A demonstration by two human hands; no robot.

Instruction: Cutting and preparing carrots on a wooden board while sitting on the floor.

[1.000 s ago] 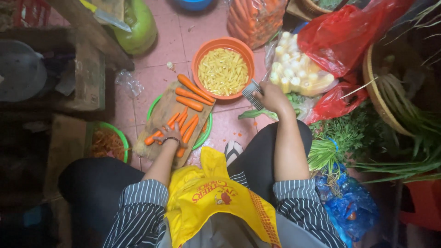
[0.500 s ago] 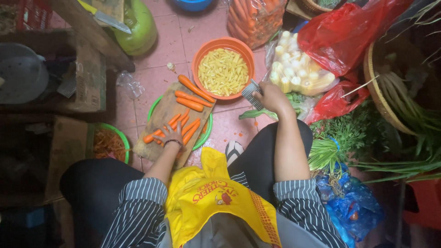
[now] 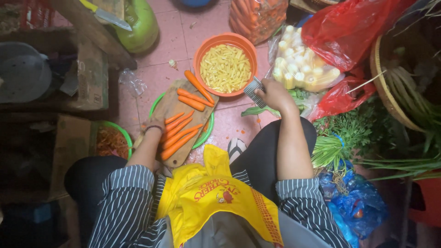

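My left hand (image 3: 155,130) rests on the near left part of a wooden cutting board (image 3: 171,103), its fingers touching the ends of several peeled carrot pieces (image 3: 180,133). More carrots (image 3: 195,92) lie at the board's far end. My right hand (image 3: 274,95) grips a crinkle-bladed metal cutter (image 3: 254,91) just right of an orange bowl (image 3: 204,46) filled with yellow cut strips (image 3: 226,68).
A green tray (image 3: 155,102) sits under the board. A green bowl of orange peelings (image 3: 110,141) lies left. A clear bag of pale baby corn (image 3: 301,69), red plastic bags (image 3: 344,27), leafy herbs (image 3: 353,133), a bag of carrots (image 3: 257,16) and a woven basket (image 3: 390,87) crowd the right.
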